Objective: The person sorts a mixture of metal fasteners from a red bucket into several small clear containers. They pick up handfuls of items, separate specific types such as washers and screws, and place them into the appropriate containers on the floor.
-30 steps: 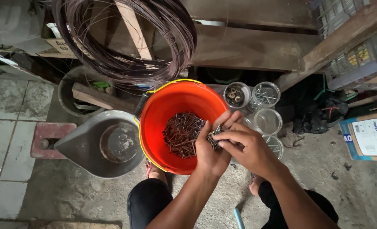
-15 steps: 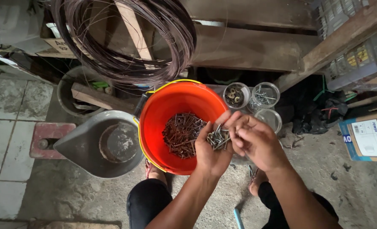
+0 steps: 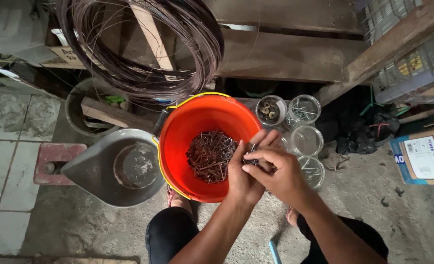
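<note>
Fingers (image 3: pixel 258 157) of right hand (image 3: pixel 280 176) pinched a few dark nails (image 3: pixel 250 159) w/ left hand (image 3: pixel 244 173) cupped closed under them, both over orange bucket's (image 3: pixel 187 127) right rim, rusty nail pile (image 3: pixel 209 155) just left, nearer left hand; nails' long axis unclear.

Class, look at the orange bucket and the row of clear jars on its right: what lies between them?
In the head view, the two hands, left and right, holding small nails, lie between bucket and jars.
</note>
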